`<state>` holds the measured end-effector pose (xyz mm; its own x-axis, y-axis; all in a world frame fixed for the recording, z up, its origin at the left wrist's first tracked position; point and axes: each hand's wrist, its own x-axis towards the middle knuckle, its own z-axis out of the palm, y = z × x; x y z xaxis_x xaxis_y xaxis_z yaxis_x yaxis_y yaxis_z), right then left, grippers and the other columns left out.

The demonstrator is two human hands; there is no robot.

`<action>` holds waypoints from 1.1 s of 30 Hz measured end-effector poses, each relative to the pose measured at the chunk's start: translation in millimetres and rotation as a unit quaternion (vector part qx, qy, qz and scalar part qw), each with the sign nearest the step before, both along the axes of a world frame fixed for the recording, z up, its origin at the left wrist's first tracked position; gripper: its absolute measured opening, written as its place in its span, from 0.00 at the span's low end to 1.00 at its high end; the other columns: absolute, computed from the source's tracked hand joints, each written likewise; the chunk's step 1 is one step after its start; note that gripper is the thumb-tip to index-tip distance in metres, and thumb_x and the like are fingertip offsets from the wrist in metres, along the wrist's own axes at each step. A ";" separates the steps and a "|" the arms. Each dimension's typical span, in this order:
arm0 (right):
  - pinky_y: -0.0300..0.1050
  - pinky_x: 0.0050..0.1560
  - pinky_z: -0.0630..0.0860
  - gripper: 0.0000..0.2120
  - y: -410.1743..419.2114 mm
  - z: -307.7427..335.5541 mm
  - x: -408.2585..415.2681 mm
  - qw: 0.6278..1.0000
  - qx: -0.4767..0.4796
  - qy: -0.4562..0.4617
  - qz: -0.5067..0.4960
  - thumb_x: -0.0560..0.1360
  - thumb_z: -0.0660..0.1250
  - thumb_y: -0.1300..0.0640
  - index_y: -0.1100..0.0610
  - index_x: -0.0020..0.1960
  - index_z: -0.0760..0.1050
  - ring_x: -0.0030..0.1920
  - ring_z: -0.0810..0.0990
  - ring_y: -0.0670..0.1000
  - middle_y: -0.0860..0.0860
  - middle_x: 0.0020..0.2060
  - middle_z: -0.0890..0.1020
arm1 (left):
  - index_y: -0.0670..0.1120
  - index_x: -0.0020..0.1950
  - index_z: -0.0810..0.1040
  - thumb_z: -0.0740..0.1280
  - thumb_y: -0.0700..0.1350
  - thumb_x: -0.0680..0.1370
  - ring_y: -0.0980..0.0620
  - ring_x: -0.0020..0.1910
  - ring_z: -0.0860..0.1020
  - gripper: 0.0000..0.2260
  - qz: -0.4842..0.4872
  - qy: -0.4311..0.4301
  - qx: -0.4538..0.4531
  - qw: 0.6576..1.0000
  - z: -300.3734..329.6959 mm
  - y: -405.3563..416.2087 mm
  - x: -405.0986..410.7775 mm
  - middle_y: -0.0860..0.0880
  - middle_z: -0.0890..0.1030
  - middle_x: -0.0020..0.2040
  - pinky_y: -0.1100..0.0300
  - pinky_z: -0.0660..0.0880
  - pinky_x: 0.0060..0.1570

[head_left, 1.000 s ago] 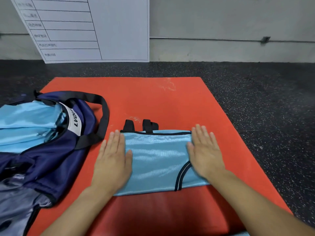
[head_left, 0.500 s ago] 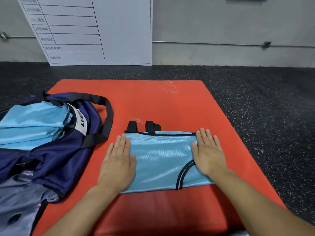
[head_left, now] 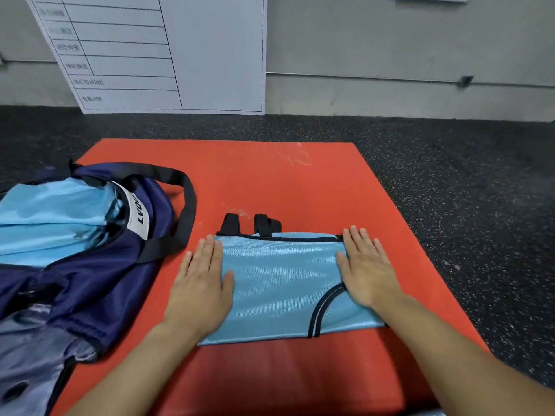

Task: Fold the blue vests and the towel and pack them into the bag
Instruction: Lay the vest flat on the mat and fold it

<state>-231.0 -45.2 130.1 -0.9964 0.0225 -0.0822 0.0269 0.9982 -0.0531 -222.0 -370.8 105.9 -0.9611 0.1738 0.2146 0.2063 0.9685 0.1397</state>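
Here both flat hands, left hand [head_left: 200,288] and right hand [head_left: 367,270], cover the folded vest's [head_left: 282,283] side edges.

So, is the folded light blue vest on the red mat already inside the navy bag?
No, the folded vest lies on the red mat under both flat hands, apart from the navy bag on its left.

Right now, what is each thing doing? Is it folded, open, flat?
Vest: folded, flat on the mat, black straps at the far edge.
Left hand: open, pressing the vest.
Right hand: open, pressing the vest.
Bag: open, blue fabric inside.
Mat: flat on the floor.
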 end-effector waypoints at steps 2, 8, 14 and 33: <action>0.51 0.81 0.36 0.31 -21.7 2.8 2.2 0.998 -0.015 0.023 0.049 0.84 0.35 0.40 0.51 0.82 0.35 0.80 0.32 0.49 0.48 0.81 0.36 | 0.38 0.80 0.62 0.50 0.54 0.80 0.44 0.81 0.58 0.32 -0.027 0.020 -0.005 0.999 5.7 15.2 9.7 0.41 0.61 0.81 0.48 0.50 0.78; 0.48 0.81 0.36 0.31 -86.3 -13.8 24.6 0.958 -0.050 0.009 0.282 0.84 0.42 0.40 0.50 0.84 0.43 0.81 0.35 0.43 0.44 0.82 0.42 | 0.40 0.79 0.64 0.53 0.56 0.81 0.48 0.80 0.60 0.31 -0.097 -0.009 -0.022 0.995 -8.8 33.0 22.1 0.43 0.63 0.80 0.48 0.54 0.77; 0.50 0.81 0.38 0.35 -27.6 -10.2 -6.8 0.988 -0.025 -0.001 0.152 0.79 0.31 0.34 0.46 0.83 0.39 0.80 0.34 0.44 0.43 0.81 0.38 | 0.46 0.84 0.48 0.39 0.64 0.78 0.53 0.82 0.44 0.37 -0.022 -0.038 0.003 0.999 -3.3 5.2 -3.9 0.51 0.46 0.83 0.57 0.38 0.78; 0.51 0.81 0.38 0.23 -97.1 8.5 -41.0 0.962 -0.160 -0.037 0.220 0.85 0.56 0.56 0.40 0.77 0.66 0.78 0.55 0.47 0.47 0.76 0.63 | 0.43 0.79 0.67 0.50 0.57 0.82 0.45 0.80 0.60 0.29 -0.031 -0.012 0.019 0.999 12.3 -13.7 4.4 0.45 0.62 0.81 0.46 0.62 0.76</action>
<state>-272.0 -142.3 138.6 -0.8953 -0.4373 -0.0849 -0.3782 0.8469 -0.3739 -217.6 -384.4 118.1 -0.9538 0.2249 0.1990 0.2615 0.9479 0.1821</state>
